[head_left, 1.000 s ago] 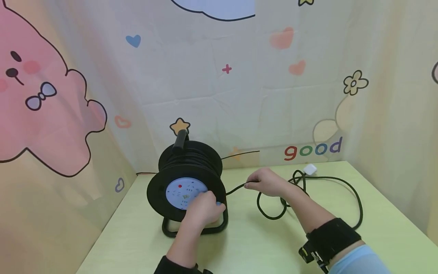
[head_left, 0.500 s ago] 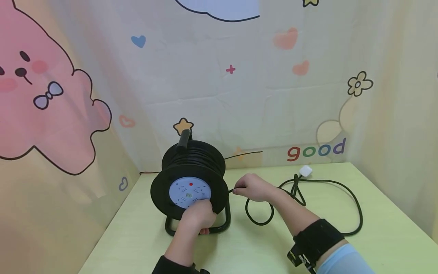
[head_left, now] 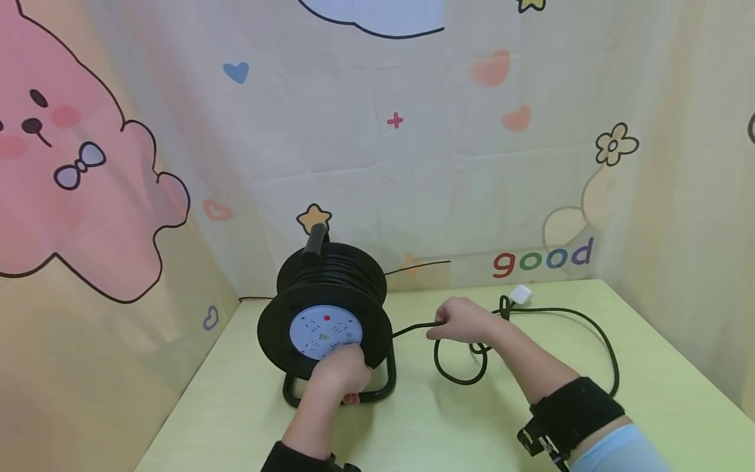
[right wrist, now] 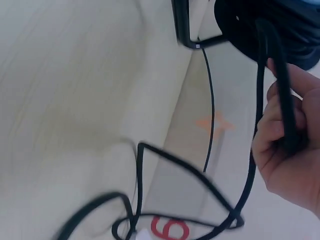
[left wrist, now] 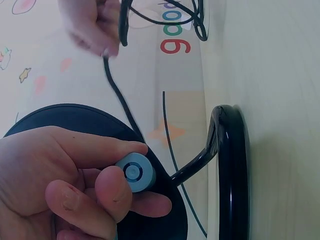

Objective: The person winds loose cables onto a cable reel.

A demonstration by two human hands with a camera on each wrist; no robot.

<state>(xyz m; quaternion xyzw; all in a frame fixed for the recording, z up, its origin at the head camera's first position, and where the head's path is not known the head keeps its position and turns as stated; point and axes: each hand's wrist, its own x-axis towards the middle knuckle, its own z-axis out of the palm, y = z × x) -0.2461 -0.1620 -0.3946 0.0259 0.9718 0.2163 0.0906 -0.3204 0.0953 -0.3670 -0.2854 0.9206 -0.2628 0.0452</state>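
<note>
A black cable reel (head_left: 274, 334) stands on the table, its round pale-blue socket panel (head_left: 312, 331) facing me. My left hand (head_left: 342, 372) is at the lower right of that panel. In the left wrist view its thumb and fingers hold a small blue knob (left wrist: 137, 172). To the right of the reel, my right hand (head_left: 466, 320) grips the black cable (head_left: 413, 328) that runs out from the reel's side. Past this hand the cable lies in loops on the table, ending near a white plug (head_left: 522, 294).
The reel rests on a black tube stand (head_left: 380, 395) with a carrying handle (head_left: 315, 242) on top. A patterned curtain (head_left: 354, 144) hangs close behind the pale green table (head_left: 236, 406). One cable loop (head_left: 610, 354) reaches toward the table's right side.
First my left hand moved down with the knob and the panel turned clockwise; it then stayed put. My right hand moved toward the reel, then back right, leaving a longer cable stretch between.
</note>
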